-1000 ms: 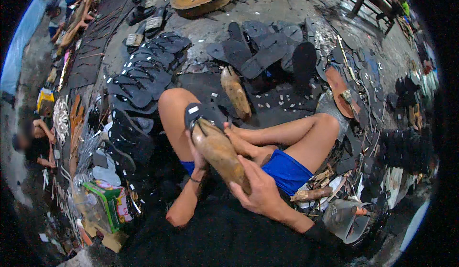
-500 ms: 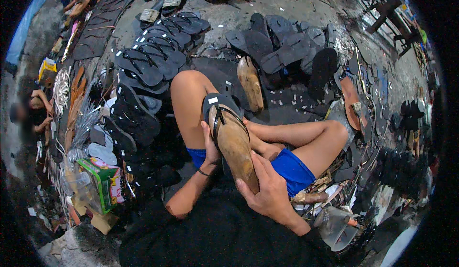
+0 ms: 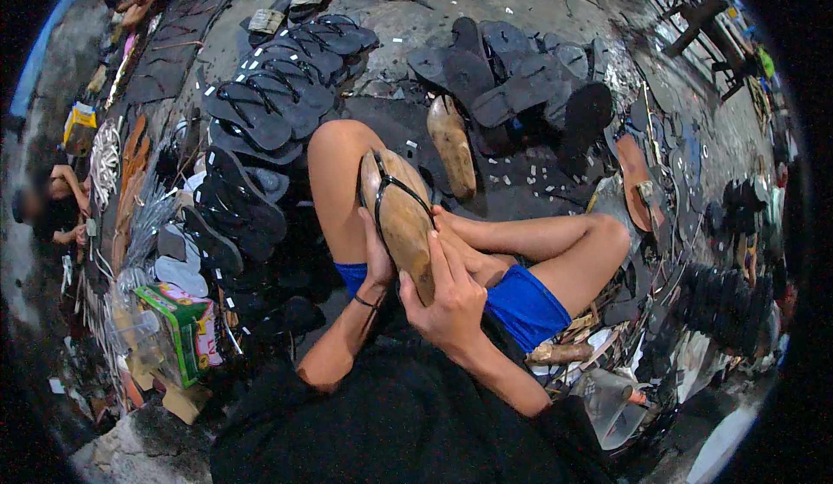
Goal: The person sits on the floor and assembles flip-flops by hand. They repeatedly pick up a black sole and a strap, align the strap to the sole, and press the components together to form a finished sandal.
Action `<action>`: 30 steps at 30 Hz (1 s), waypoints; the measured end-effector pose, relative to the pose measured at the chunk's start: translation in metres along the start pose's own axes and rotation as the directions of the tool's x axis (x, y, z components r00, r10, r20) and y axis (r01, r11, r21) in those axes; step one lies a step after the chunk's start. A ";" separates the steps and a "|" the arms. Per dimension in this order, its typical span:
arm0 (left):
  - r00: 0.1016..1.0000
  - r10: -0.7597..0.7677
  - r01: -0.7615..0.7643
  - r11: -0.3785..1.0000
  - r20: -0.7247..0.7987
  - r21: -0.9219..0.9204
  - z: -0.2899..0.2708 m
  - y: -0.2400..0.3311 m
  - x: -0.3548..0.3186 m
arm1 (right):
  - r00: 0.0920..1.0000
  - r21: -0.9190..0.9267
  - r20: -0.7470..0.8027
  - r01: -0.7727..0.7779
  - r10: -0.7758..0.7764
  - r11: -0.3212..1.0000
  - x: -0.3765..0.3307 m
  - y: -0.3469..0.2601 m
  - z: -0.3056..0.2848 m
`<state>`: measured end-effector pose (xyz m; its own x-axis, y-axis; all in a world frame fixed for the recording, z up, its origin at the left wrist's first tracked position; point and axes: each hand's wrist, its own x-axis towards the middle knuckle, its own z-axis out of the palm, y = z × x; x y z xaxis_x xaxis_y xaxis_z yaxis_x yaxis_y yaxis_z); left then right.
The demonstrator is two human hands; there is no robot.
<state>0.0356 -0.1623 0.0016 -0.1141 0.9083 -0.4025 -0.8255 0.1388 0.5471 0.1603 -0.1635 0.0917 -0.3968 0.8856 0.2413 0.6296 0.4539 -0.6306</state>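
Your right hand (image 3: 455, 297) has slid up the wooden foot form (image 3: 405, 228) beside your left knee (image 3: 339, 147), pinching its heel; your left (image 3: 377, 250) cups its side. Apparently you're seating the black strap (image 3: 387, 182), which calls for steady support.

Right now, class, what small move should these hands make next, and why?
Probably the right hand should ease the near end of the black thong strap snug against the wooden shoe last: its fingertips are close to that end, while the left hand supports the last's opposite side.
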 end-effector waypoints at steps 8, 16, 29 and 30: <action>0.984 0.170 -0.163 0.979 -0.054 0.122 0.037 0.024 0.002 | 0.995 0.049 -0.088 0.050 -0.045 0.998 0.012 -0.004 -0.028; 0.984 -0.007 -0.089 0.847 0.179 0.524 0.057 0.048 -0.011 | 0.997 0.095 -0.019 0.082 -0.080 0.992 0.023 -0.002 -0.062; 0.988 0.013 -0.033 0.991 0.153 0.130 0.082 0.049 -0.036 | 0.982 0.168 0.042 0.175 -0.184 0.970 0.005 0.024 -0.068; 0.991 0.051 -0.073 0.982 0.127 0.176 0.091 0.054 -0.038 | 0.983 0.129 0.055 0.168 -0.176 0.977 0.001 0.032 -0.054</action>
<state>0.0458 -0.1537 0.1130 -0.0849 0.9571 -0.2772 -0.7049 0.1389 0.6956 0.2163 -0.1428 0.1111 -0.5373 0.7854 0.3075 0.4628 0.5793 -0.6710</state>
